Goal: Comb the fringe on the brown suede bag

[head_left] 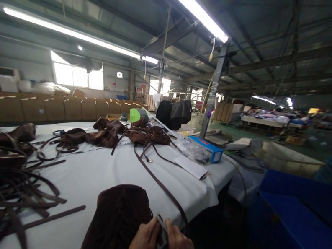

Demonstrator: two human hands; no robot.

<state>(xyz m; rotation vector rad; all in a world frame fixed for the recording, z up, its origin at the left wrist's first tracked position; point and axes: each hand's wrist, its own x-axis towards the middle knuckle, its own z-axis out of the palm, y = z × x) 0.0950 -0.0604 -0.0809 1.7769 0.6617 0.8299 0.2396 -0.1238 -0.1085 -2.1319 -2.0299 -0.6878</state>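
Observation:
A dark brown bag (118, 217) lies on the white-covered table (104, 173) at the front, with metal rings at its lower left. My left hand (144, 241) is at the bag's right edge, its fingers pinched together on something I cannot make out. Just right of it, my right hand (179, 243) is closed around a small, light metallic tool (161, 222), whose tip lies between the two hands. The exact kind of tool is too small to tell.
Brown bags and straps (6, 159) pile up at the left; more bags (106, 132) line the table's far side. A blue box (210, 149) and clear plastic sit near the right edge. Blue containers (299, 217) stand at lower right. Cardboard boxes (29, 109) line the back.

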